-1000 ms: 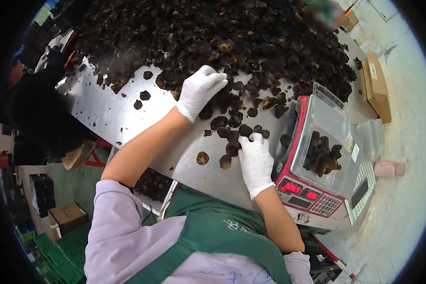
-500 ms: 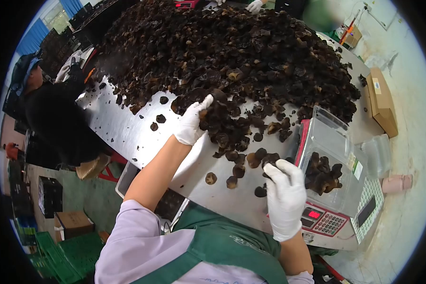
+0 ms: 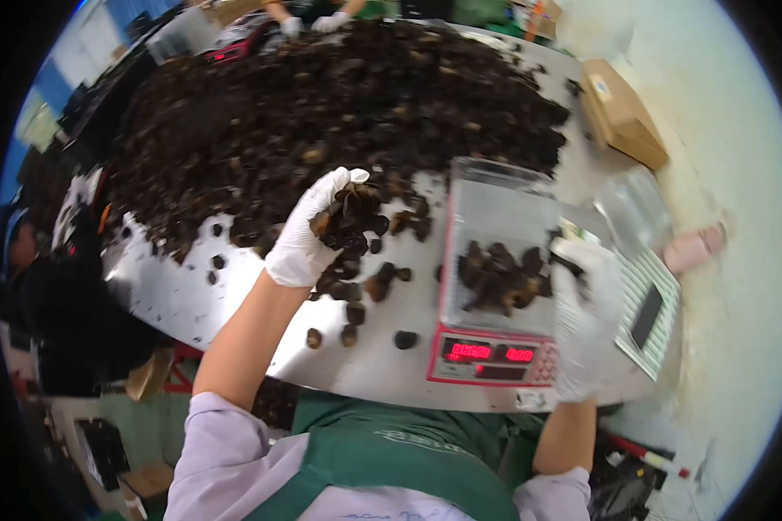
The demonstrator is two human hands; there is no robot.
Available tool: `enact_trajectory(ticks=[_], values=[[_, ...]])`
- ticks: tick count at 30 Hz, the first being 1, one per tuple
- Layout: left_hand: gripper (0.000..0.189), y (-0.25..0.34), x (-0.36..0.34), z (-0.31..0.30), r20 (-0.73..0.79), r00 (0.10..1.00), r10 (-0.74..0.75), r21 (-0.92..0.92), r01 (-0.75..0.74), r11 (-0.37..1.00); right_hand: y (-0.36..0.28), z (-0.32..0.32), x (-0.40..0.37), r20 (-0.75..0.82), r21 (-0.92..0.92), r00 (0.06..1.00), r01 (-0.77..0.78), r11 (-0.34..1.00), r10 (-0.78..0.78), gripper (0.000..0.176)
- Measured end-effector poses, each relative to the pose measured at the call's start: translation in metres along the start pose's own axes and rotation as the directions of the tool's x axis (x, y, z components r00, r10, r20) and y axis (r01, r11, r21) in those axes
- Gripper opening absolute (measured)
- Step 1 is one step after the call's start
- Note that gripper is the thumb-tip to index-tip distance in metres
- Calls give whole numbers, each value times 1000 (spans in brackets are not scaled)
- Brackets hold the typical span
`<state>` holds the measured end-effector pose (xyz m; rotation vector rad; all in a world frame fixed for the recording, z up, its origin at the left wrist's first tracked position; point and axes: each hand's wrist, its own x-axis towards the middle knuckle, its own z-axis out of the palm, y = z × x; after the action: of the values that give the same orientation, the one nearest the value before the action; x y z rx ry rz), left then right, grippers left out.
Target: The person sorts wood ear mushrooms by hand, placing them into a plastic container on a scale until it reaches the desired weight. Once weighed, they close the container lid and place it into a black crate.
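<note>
My left hand [image 3: 308,230], in a white glove, is closed round a clump of dark wood ear mushrooms [image 3: 349,217] above the metal table [image 3: 235,321]. My right hand [image 3: 586,304], gloved too, is at the right side of a clear plastic box [image 3: 504,208]. Dark bits of mushroom show between its blurred fingers. The box rests on a red digital scale [image 3: 487,356] with lit red digits, and a small heap of wood ears [image 3: 500,278] lies inside it. Several loose pieces [image 3: 354,313] are scattered between my left hand and the scale.
A large mound of wood ears [image 3: 261,130] covers the table's far side. To the right are a cardboard box [image 3: 621,117], clear plastic lids [image 3: 639,208], a pink cup [image 3: 695,247] and a pale green tray [image 3: 665,326]. A co-worker's gloved hands [image 3: 330,22] work at the back; another person [image 3: 78,295] stands left.
My view has swung right. My left hand has come up off the pile with a clump of mushrooms. My right hand has moved from the scale's left side to the box's right side.
</note>
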<state>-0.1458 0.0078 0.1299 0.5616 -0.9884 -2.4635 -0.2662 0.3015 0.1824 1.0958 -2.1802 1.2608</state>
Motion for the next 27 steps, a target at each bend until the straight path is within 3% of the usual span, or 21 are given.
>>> enact_trajectory(ticks=[2,4,6,7,8,9,10,13,16,20,21,22,24,25,26,27], values=[[22,-10,-4,41,216,975,53,274,-113,955,8,8,-3,63,33,995,-84,996,82,27],[18,-19,-20,99,199,979,-46,453,-50,890,15,14,-9,189,15,972,-143,990,138,31],[13,-48,-17,117,329,944,14,662,-241,710,20,12,-16,340,-33,910,-241,970,238,39],[12,-69,-4,113,541,834,105,689,-511,514,21,8,-18,331,-41,913,-240,970,240,40],[12,-80,3,117,730,669,138,621,-734,275,22,4,-20,327,-48,914,-237,970,240,41],[14,-86,-2,117,674,738,-35,738,-672,59,22,-2,-20,327,-53,913,-241,969,245,41],[22,-86,-3,118,668,740,-79,743,-669,24,21,-10,-19,313,-64,921,-224,973,232,40],[45,-71,-12,112,746,666,7,663,-743,93,32,-26,-21,254,-76,953,-154,985,169,39],[54,-59,-23,97,695,712,98,667,-689,282,40,-28,-24,188,-116,980,-46,992,67,36],[81,-63,-30,77,615,784,89,722,-605,335,44,-21,-27,230,-64,972,-30,998,44,43],[94,-64,-32,73,655,755,17,753,-655,66,44,-19,-28,263,-32,963,-47,998,54,47],[100,-73,-35,72,666,746,13,745,-666,33,44,-17,-31,265,-29,963,-47,998,53,47],[104,-87,-37,72,698,709,-104,678,-700,-224,47,-9,-37,303,-95,950,-46,994,73,58],[109,-90,-37,74,716,677,-171,600,-722,-343,49,-5,-42,354,-63,925,-123,990,137,65],[109,-89,-36,76,717,677,-167,602,-722,-342,49,-3,-44,356,-64,925,-120,991,135,65],[111,-87,-31,78,717,682,-143,650,-729,-215,47,-1,-45,343,-41,928,-144,989,149,66]])
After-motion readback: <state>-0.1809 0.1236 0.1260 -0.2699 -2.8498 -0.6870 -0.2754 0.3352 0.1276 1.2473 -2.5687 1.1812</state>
